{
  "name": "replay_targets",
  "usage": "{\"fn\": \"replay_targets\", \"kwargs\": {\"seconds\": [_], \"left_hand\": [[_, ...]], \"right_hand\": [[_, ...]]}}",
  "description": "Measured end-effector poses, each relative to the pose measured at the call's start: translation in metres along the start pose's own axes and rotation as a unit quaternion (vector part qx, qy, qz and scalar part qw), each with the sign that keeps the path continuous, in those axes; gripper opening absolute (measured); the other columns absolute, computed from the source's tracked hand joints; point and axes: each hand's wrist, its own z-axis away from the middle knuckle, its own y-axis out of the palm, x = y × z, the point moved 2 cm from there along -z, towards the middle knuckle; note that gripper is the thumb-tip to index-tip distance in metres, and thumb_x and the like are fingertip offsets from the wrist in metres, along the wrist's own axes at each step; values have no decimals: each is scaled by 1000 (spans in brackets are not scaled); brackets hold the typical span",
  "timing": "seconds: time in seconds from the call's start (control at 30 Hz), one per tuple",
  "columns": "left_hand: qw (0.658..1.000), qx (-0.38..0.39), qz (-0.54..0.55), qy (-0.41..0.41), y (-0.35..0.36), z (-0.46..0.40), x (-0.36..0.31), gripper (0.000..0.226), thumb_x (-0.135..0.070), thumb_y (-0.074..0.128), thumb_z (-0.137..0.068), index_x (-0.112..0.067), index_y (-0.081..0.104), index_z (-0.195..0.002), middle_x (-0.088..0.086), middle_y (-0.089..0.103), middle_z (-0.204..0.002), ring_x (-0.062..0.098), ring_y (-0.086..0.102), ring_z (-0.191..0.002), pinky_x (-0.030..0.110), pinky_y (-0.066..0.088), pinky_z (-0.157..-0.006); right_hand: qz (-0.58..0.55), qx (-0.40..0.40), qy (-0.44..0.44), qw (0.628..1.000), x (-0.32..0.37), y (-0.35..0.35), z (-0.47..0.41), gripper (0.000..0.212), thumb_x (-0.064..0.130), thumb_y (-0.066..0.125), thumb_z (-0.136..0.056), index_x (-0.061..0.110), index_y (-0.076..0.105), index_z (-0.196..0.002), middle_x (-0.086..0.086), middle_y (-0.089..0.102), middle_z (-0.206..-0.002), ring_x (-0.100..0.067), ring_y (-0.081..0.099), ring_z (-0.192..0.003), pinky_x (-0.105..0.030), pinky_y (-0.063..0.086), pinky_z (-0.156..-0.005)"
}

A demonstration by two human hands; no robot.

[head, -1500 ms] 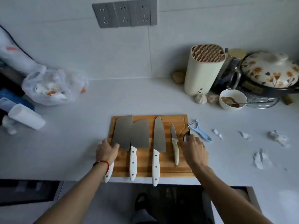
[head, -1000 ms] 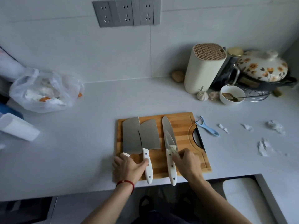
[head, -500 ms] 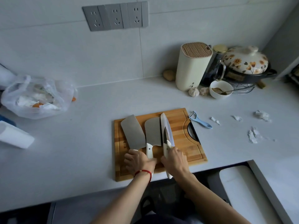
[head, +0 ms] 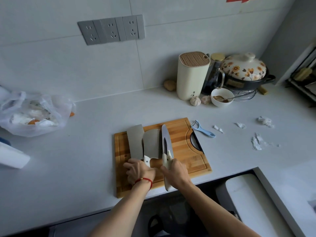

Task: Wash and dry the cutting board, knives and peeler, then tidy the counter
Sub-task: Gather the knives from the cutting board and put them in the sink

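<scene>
Both hands curl over knife handles: left hand [head: 139, 171]; right hand [head: 176, 172].

A rectangular wooden cutting board [head: 185, 147] is lying near the front edge of the pale grey counter [head: 85, 151]. The left hand [head: 139, 171], wearing a red string bracelet, is gripping the white handles of two broad steel cleavers [head: 142, 143] lying on the board. The right hand [head: 174, 171] is gripping the white handles of a long pointed chef's knife [head: 166, 139] and a small paring knife [head: 165, 146] stacked together. A light blue peeler [head: 203, 131] is lying just right of the board. A cream knife block [head: 192, 76] is standing far right against the wall, with torn white paper scraps [head: 256, 142] scattered to the right.
</scene>
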Motion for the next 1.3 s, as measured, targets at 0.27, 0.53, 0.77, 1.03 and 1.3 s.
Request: {"fn": "replay_targets", "kwargs": {"seconds": [0.27,0.53,0.77,1.03,1.3], "left_hand": [[973,85,213,-20,-2,-8,11,56,-39,87,-71,-11,52,-105,4,67,-100,26,69,-89,30,52,-62],[852,241,460,-66,2,5,6,33,-17,92,-68,-6,75,-94,18,77,-86,39,75,-84,61,61,-77],[791,312,525,-28,9,27,-10,37,-20,88,-77,-10,73,-110,16,78,-97,37,76,-89,51,62,-78],[731,477,483,68,39,113,-65,42,-32,82,-75,-6,74,-106,24,75,-103,35,75,-79,47,60,-69],[709,577,387,124,85,245,-121,34,-20,82,-71,-7,73,-101,23,74,-102,35,73,-85,43,56,-75]], "right_hand": [[-56,35,-14,998,2,0,2,42,48,60,-98,13,48,-117,-3,67,-96,-19,71,-79,-29,61,-63],[-91,29,-3,995,1,-3,1,35,47,58,-98,14,51,-107,-4,65,-96,-21,69,-78,-37,62,-61],[-54,-5,-30,998,1,-34,22,29,45,47,-103,16,52,-102,3,62,-90,-9,60,-72,-17,42,-50],[6,-106,23,994,-46,-117,79,24,39,40,-107,18,41,-96,-14,66,-104,-34,61,-91,-33,36,-68],[-39,-223,90,970,-141,-200,175,33,40,40,-104,11,48,-93,-19,67,-95,-39,60,-83,-41,43,-68]]}}
